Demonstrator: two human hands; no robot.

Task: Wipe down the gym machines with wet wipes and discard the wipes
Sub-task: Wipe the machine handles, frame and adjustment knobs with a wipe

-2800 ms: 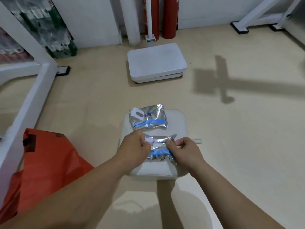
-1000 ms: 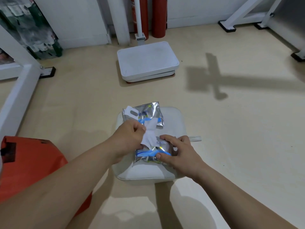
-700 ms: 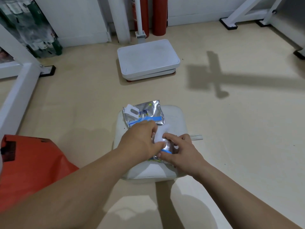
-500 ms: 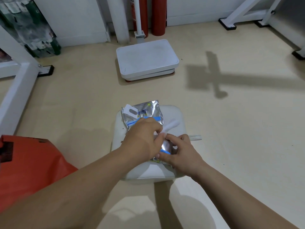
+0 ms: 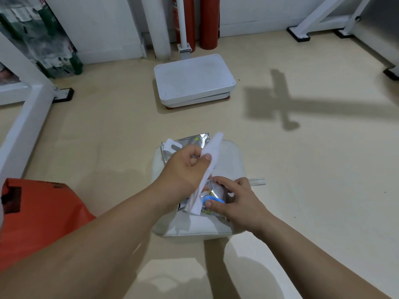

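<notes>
A white padded machine seat (image 5: 232,162) lies below me with two silver wet-wipe packs on it. My left hand (image 5: 185,169) pinches a white wet wipe (image 5: 212,152), which is drawn up and out of the near pack (image 5: 212,190). My right hand (image 5: 234,199) grips that near pack, fingers curled over its blue-striped top, holding it down on the seat. The far pack (image 5: 187,141) lies behind my left hand, partly hidden by it.
An orange plastic bag (image 5: 36,214) sits on the floor at lower left. A white scale platform (image 5: 194,78) stands ahead, with red cylinders (image 5: 208,22) against the wall behind it. White machine frames (image 5: 23,117) run along the left and at the top right (image 5: 319,18).
My left hand has lifted, pulling the white wipe up out of the near pack. My right hand stays on the pack.
</notes>
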